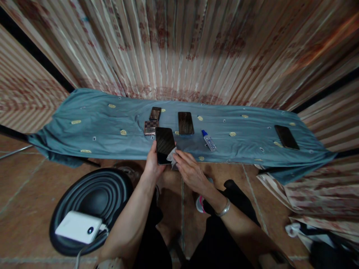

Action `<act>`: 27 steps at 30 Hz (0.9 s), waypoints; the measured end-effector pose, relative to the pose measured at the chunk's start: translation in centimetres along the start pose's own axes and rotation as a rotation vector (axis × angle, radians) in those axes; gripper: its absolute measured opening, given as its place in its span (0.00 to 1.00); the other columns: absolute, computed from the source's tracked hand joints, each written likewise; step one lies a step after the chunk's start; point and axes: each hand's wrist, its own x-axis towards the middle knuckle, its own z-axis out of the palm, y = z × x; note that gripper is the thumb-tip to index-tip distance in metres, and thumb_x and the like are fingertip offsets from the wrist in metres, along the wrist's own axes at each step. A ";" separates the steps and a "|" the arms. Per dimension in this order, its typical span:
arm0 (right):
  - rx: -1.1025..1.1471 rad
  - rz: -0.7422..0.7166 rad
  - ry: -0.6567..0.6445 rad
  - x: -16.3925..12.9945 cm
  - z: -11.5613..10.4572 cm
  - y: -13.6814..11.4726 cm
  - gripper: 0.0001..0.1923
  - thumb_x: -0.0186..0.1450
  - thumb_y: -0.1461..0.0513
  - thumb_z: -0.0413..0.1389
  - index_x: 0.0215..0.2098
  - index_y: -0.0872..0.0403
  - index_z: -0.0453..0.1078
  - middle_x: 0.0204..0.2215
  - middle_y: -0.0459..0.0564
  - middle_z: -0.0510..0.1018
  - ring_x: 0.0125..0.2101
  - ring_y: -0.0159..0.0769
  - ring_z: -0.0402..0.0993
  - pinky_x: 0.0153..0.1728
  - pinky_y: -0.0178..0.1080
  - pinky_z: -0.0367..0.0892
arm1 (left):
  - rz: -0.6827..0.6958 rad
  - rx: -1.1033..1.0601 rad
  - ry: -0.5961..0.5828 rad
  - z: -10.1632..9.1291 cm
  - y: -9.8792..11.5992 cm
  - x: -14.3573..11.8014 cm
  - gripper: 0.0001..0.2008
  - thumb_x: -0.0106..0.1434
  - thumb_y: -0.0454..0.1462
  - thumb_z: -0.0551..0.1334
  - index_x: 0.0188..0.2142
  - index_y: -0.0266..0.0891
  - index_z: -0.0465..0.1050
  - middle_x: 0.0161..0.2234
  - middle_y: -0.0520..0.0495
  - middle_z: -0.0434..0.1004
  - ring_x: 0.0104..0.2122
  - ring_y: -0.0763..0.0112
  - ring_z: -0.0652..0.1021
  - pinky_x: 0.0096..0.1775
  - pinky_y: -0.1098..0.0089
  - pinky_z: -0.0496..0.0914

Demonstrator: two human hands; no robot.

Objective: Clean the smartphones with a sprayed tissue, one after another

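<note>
My left hand [153, 164] grips a dark smartphone [164, 142] along its lower left side, its screen facing up, just above the front edge of the bench. In my right hand [191, 171] a small grey cloth [172, 156] is pinched between the fingers and pressed against the phone's lower right corner. Beyond the phone lies a checkered case [150, 127], with a small dark case [155, 113] behind it. A second smartphone [186, 123] rests face up to the right. Nearby lies a clear bottle with a blue cap [209, 142], tilted on its side.
A blue-green cloth [244, 145] with yellow prints covers the long bench. Another dark phone [286, 137] lies at its right end. On the left, a white power bank [80, 226] with a cable sits on a round black stool [64, 198]. Pleated curtains [179, 48] hang behind.
</note>
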 end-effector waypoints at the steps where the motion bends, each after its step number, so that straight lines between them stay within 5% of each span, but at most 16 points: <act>1: -0.014 -0.015 0.016 0.1 0.0 -0.1 0.21 0.73 0.66 0.44 0.61 0.58 0.67 0.57 0.62 0.74 0.59 0.44 0.69 0.58 0.49 0.71 | -0.005 -0.008 0.001 0.1 -0.1 0.0 0.29 0.73 0.47 0.44 0.55 0.26 0.72 0.33 0.39 0.84 0.33 0.63 0.83 0.45 0.63 0.76; 12: -0.003 -0.098 0.050 0.7 0.6 -1.4 0.21 0.72 0.67 0.46 0.61 0.58 0.68 0.55 0.60 0.76 0.57 0.45 0.69 0.57 0.51 0.71 | -0.057 0.018 0.061 0.7 -1.0 -0.8 0.28 0.74 0.46 0.43 0.49 0.29 0.76 0.26 0.43 0.82 0.30 0.66 0.83 0.37 0.68 0.78; 20: -0.014 -0.158 0.079 0.7 1.1 -2.0 0.20 0.72 0.68 0.46 0.60 0.58 0.69 0.55 0.58 0.76 0.56 0.45 0.70 0.57 0.51 0.71 | -0.018 0.090 -0.035 -0.1 -1.7 -1.0 0.32 0.72 0.53 0.42 0.42 0.39 0.80 0.21 0.47 0.79 0.28 0.68 0.82 0.34 0.70 0.77; 27: 0.003 -0.186 0.089 0.7 1.0 -2.0 0.21 0.71 0.69 0.47 0.60 0.62 0.67 0.56 0.62 0.75 0.58 0.46 0.68 0.57 0.49 0.72 | 0.131 0.104 -0.048 -0.3 -2.3 -0.7 0.28 0.67 0.58 0.50 0.34 0.41 0.79 0.23 0.49 0.80 0.32 0.68 0.83 0.38 0.71 0.77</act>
